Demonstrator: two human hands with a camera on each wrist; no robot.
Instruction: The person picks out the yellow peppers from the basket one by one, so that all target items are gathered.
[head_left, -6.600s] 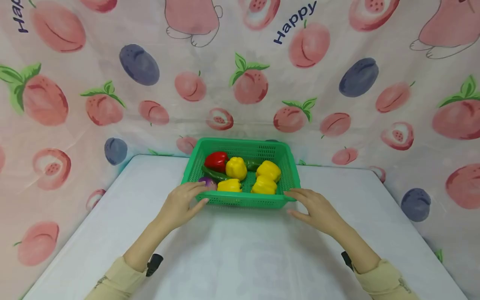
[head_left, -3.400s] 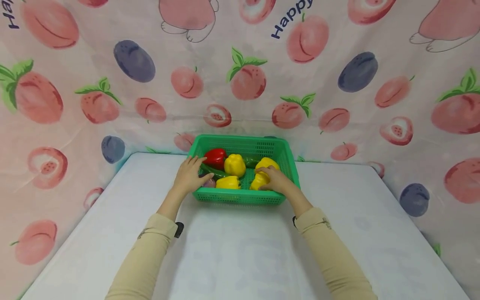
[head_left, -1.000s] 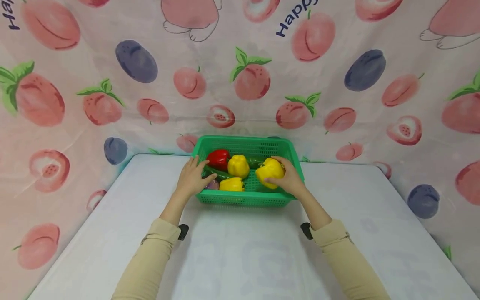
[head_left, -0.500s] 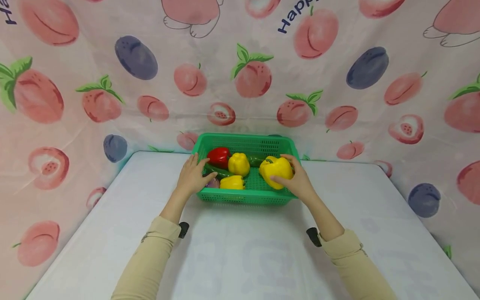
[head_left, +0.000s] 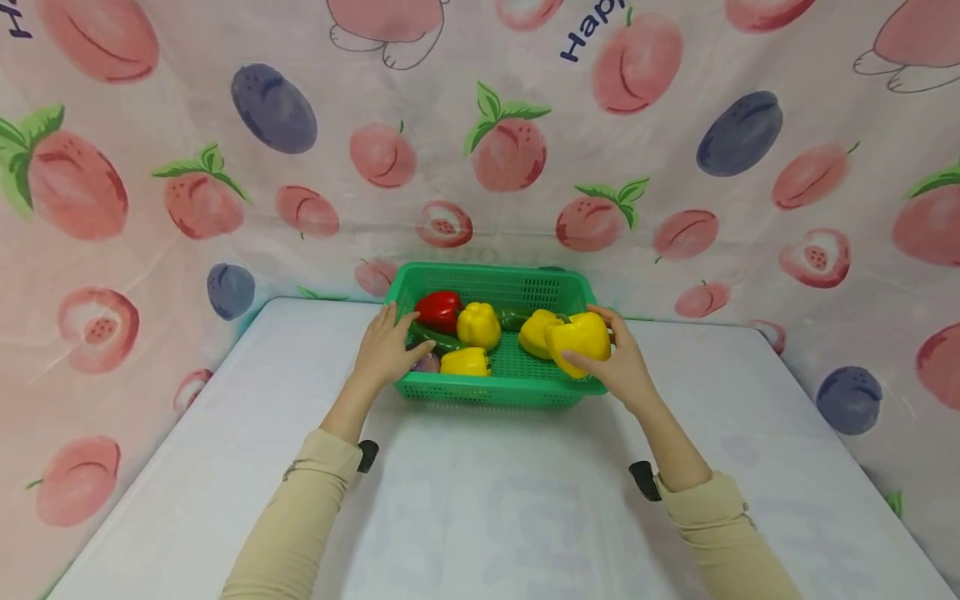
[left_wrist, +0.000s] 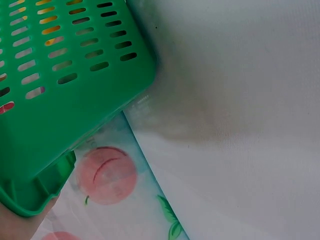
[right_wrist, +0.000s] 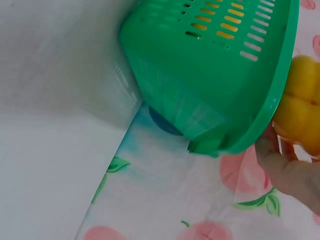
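Observation:
A green plastic basket (head_left: pixel 487 390) holds vegetables at the back of the table. My right hand (head_left: pixel 626 371) grips a yellow bell pepper (head_left: pixel 581 342), thumb in front and fingers behind, at the basket's right side. In the right wrist view this yellow bell pepper (right_wrist: pixel 300 107) shows just past the rim, with my fingers (right_wrist: pixel 280 160) against it. My left hand (head_left: pixel 382 354) rests at the basket's left rim, fingers spread and thumb reaching inward over a purple vegetable (head_left: pixel 427 362). Only a bit of that hand (left_wrist: pixel 15 225) shows in the left wrist view.
Inside the basket lie a red bell pepper (head_left: pixel 438 312), several yellow bell peppers (head_left: pixel 478 325) and long green vegetables (head_left: pixel 435 338). The basket stands on a white-covered table (head_left: pixel 480 500), close to a fruit-print cloth (head_left: pixel 517 233) hanging behind it.
My right hand has taken hold of a yellow bell pepper and moved it rightward to the basket's right rim, uncovering another yellow pepper. My left hand moved onto the left rim and has stayed there.

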